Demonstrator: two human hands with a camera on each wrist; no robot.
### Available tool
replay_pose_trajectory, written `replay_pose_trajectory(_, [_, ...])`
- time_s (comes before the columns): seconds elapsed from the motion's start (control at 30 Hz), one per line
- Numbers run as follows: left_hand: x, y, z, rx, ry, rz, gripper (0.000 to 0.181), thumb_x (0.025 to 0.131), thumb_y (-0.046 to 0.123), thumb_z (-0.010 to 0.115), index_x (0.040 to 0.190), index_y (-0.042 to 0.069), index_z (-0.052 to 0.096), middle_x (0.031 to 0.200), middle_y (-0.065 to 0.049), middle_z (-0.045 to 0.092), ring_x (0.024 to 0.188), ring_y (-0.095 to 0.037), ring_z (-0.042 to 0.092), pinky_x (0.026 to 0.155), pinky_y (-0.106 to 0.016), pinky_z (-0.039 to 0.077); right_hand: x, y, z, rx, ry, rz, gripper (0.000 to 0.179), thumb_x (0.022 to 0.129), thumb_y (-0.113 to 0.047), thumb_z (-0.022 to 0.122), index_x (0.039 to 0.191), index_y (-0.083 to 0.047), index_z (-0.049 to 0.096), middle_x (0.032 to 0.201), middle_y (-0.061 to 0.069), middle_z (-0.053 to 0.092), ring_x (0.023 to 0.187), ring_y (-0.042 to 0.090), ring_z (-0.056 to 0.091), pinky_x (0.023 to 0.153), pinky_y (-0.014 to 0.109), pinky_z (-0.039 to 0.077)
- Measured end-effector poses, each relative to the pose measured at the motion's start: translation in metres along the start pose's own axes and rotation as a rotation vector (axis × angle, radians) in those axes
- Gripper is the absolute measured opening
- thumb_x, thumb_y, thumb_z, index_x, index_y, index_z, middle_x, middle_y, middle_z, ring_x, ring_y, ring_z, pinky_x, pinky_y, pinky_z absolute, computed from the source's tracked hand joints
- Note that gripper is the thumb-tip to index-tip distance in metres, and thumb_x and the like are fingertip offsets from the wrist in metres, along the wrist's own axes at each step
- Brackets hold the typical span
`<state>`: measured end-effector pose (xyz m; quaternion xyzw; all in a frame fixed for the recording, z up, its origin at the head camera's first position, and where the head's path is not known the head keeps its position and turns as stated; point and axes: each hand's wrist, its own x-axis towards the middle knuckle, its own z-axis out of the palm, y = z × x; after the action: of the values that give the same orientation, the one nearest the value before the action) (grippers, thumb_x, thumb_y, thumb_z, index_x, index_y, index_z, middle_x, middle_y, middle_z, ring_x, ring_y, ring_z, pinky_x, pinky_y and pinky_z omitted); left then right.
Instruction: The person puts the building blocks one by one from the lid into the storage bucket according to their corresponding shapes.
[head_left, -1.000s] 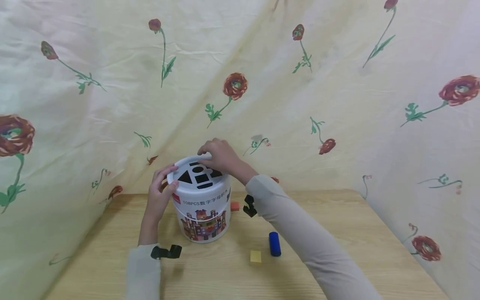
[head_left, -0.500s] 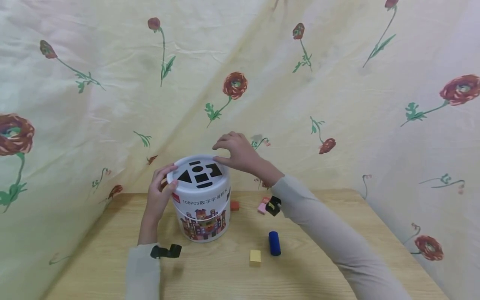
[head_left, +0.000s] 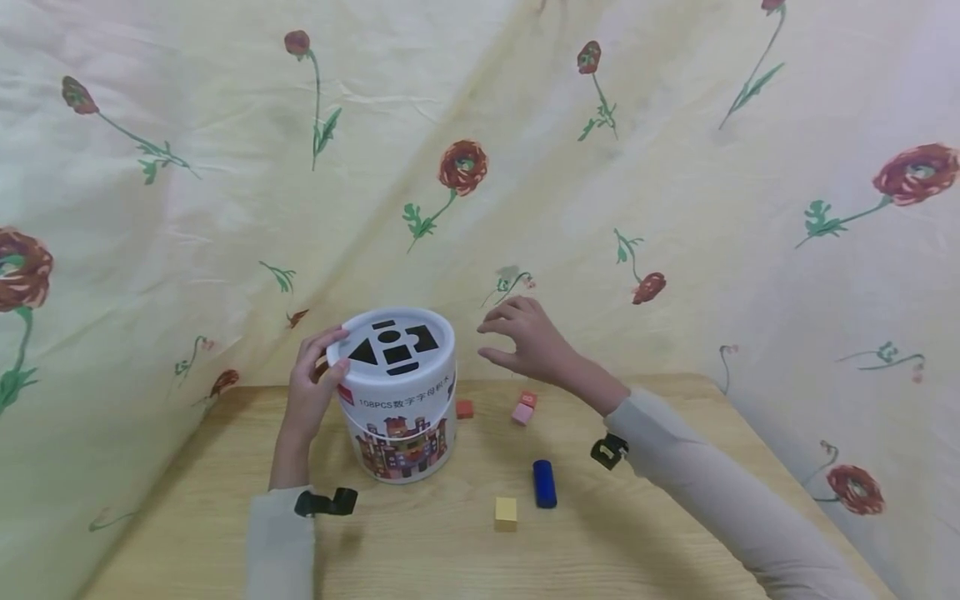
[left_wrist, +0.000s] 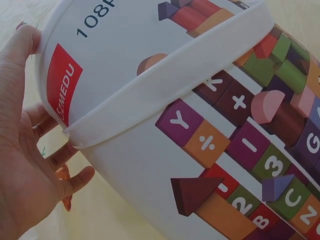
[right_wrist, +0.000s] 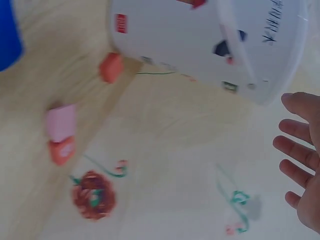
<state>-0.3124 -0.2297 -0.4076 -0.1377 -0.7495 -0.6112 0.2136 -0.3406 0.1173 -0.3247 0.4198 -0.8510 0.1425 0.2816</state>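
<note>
A white lidded bucket of toy blocks stands upright on the wooden table, left of the middle in the head view. Its lid has several shaped cutouts and sits on top. My left hand grips the lid's left edge, thumb on the near side; the left wrist view shows its fingers around the rim. Off to the bucket's right, my right hand hovers in the air, fingers loosely bent and holding nothing. In the right wrist view, that hand is apart from the rim.
On the table lie a yellow block, a blue cylinder, a pink block against a red one, and another red block beside the bucket. A flowered cloth hangs behind the table.
My right hand has come off the lid and moved right, away from the bucket, uncovering the cutouts and the pink and red blocks. My left hand has stayed on the rim.
</note>
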Motion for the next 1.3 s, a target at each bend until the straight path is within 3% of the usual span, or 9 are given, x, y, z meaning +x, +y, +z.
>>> replay_pose_trajectory(0.3, [-0.001,0.0,-0.002,-0.008,0.009,-0.009,0.045,0.1,0.019,0.056,0.146,0.016,0.055,0.155,0.002,0.038,0.136,-0.012,0.035,0.115,-0.045,0.035,-0.041,0.009,0.021,0.023,-0.132,0.082,0.029,0.084,-0.021,0.083,0.11,-0.008,0.077,0.113,0.01,0.073,0.111,0.03,0.059,0.104,0.056,0.043])
replay_pose_trajectory(0.63, [-0.001,0.0,-0.001,-0.012,0.004,-0.015,0.046,0.1,0.017,0.056,0.146,0.016,0.055,0.156,0.003,0.038,0.136,-0.013,0.035,0.115,-0.044,0.035,-0.078,0.024,0.049,-0.047,-0.254,0.031,0.031,0.079,-0.015,0.086,0.107,-0.008,0.077,0.109,0.009,0.075,0.109,0.033,0.062,0.097,0.057,0.047])
replay_pose_trajectory(1.0, [0.0,0.001,-0.001,-0.009,0.003,-0.021,0.045,0.101,0.02,0.056,0.146,0.018,0.055,0.156,0.003,0.038,0.137,-0.013,0.035,0.116,-0.047,0.036,-0.102,0.039,0.074,-0.075,-0.318,0.012,0.018,0.088,-0.019,0.079,0.1,-0.006,0.078,0.103,0.009,0.076,0.104,0.031,0.065,0.092,0.057,0.052])
replay_pose_trajectory(1.3, [0.0,0.0,0.0,-0.006,0.001,-0.016,0.045,0.1,0.017,0.055,0.146,0.017,0.055,0.156,0.003,0.038,0.136,-0.014,0.037,0.112,-0.039,0.039,-0.111,0.05,0.085,-0.123,-0.367,0.03,0.029,0.078,-0.012,0.086,0.105,-0.007,0.076,0.108,0.007,0.075,0.109,0.031,0.063,0.096,0.055,0.051])
